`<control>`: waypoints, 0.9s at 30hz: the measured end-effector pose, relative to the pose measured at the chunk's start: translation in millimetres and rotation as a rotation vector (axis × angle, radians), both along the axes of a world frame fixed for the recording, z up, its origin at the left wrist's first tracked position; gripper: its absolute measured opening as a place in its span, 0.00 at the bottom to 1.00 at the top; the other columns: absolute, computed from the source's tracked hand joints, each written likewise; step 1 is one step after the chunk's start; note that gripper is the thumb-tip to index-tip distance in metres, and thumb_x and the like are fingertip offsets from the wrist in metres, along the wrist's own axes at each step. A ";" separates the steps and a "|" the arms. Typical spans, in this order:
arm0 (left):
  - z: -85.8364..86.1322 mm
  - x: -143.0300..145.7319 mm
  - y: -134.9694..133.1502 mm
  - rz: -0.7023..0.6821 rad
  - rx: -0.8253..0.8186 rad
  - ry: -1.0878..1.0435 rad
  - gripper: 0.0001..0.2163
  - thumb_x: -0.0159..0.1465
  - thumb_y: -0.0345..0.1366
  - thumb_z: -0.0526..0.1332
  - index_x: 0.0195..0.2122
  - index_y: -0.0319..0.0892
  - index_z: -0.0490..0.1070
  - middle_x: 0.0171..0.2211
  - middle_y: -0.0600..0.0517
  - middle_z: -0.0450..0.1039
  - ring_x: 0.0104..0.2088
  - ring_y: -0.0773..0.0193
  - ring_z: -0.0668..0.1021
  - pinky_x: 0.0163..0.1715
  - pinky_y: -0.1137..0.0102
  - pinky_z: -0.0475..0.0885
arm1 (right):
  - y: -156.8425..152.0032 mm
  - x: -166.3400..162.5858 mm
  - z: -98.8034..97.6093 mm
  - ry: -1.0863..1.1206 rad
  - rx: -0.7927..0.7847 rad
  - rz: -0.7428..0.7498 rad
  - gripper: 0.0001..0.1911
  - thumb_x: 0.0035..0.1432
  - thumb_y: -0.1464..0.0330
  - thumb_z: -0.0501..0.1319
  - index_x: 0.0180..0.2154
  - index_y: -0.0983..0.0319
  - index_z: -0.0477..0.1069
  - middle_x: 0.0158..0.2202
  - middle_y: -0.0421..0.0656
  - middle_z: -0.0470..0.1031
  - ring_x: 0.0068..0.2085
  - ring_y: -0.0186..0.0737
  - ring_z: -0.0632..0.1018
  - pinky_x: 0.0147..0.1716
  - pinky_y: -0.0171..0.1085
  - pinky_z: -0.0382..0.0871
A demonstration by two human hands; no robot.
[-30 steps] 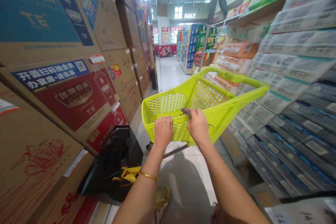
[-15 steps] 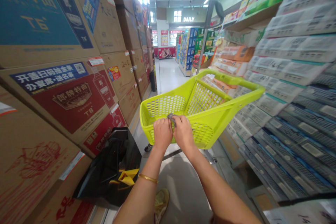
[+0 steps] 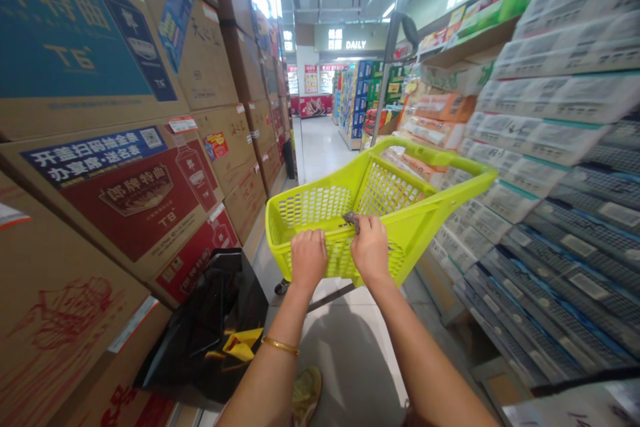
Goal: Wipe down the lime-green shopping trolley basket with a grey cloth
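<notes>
A lime-green shopping cart (image 3: 320,190) with perforated basket walls stands in front of me, turned at an angle. My left hand (image 3: 309,259) is closed over its near rim, toward the left end. Farther right along the same rim, my right hand (image 3: 371,250) is closed on a small crumpled grey cloth (image 3: 351,219), which pokes out past the fingers on the basket side. Both palms are hidden from me. A gold bangle (image 3: 280,345) circles my left forearm.
Stacked cardboard boxes (image 3: 145,193) wall the left side. A black bag (image 3: 210,327) with a yellow item sits low beside them. Wrapped packs (image 3: 550,133) pile up on the right. A metal pole (image 3: 387,80) rises behind the cart, and an aisle runs ahead.
My hands were together around the grey cloth at the rim. Now they are apart: the right has moved right with the cloth, while the left stays near the same spot.
</notes>
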State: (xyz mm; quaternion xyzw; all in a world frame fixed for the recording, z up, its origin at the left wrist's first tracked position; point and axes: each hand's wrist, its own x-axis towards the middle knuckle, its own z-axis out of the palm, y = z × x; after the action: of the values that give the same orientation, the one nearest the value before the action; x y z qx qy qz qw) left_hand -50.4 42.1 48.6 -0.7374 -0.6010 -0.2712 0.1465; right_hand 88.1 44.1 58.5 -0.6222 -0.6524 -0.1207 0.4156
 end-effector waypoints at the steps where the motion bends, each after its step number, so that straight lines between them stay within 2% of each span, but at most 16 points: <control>1: 0.1 0.8 0.1 0.006 0.000 -0.002 0.15 0.67 0.35 0.43 0.31 0.41 0.67 0.28 0.47 0.69 0.34 0.58 0.70 0.34 0.65 0.58 | -0.5 -4.3 -2.2 0.003 -0.006 0.031 0.19 0.52 0.79 0.50 0.44 0.64 0.69 0.40 0.48 0.68 0.41 0.42 0.67 0.42 0.39 0.60; 6: 0.5 3.5 0.7 0.047 -0.006 -0.007 0.15 0.66 0.35 0.44 0.30 0.40 0.67 0.28 0.47 0.70 0.33 0.58 0.70 0.34 0.65 0.58 | -6.3 -33.2 -10.9 0.023 -0.042 0.188 0.18 0.54 0.77 0.49 0.45 0.64 0.69 0.39 0.49 0.69 0.40 0.41 0.67 0.42 0.39 0.61; 10: -0.3 2.4 2.1 0.041 -0.010 -0.002 0.14 0.66 0.34 0.45 0.29 0.40 0.67 0.28 0.47 0.70 0.33 0.58 0.71 0.34 0.65 0.59 | -9.8 -42.9 -10.8 0.036 -0.051 0.240 0.17 0.56 0.75 0.50 0.45 0.63 0.69 0.40 0.48 0.69 0.42 0.41 0.68 0.43 0.39 0.61; 16: 0.9 -0.1 1.5 0.003 -0.001 0.007 0.16 0.67 0.36 0.42 0.31 0.40 0.67 0.29 0.47 0.70 0.34 0.59 0.70 0.34 0.65 0.58 | -7.3 -28.4 -2.4 -0.024 -0.102 0.161 0.18 0.54 0.77 0.50 0.45 0.62 0.69 0.39 0.47 0.69 0.41 0.41 0.68 0.43 0.38 0.60; 22: 3.2 0.2 -0.9 -0.002 -0.009 0.007 0.15 0.67 0.36 0.43 0.31 0.41 0.67 0.29 0.47 0.70 0.34 0.58 0.70 0.34 0.65 0.58 | -2.4 2.2 2.7 0.028 -0.020 0.002 0.19 0.51 0.79 0.50 0.44 0.64 0.69 0.39 0.48 0.68 0.42 0.43 0.67 0.43 0.39 0.60; 27: 1.5 4.1 -1.1 0.024 -0.011 -0.018 0.15 0.67 0.36 0.43 0.31 0.40 0.67 0.30 0.46 0.70 0.34 0.58 0.70 0.35 0.65 0.58 | -4.1 -6.6 -4.2 0.052 -0.010 0.079 0.20 0.51 0.80 0.49 0.45 0.64 0.68 0.41 0.48 0.69 0.42 0.42 0.67 0.45 0.39 0.60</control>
State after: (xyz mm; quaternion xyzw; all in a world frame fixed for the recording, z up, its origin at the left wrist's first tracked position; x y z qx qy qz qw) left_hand -46.3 41.0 50.2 -0.7284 -0.6126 -0.2730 0.1403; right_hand 81.5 40.0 54.3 -0.6010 -0.6659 -0.0847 0.4338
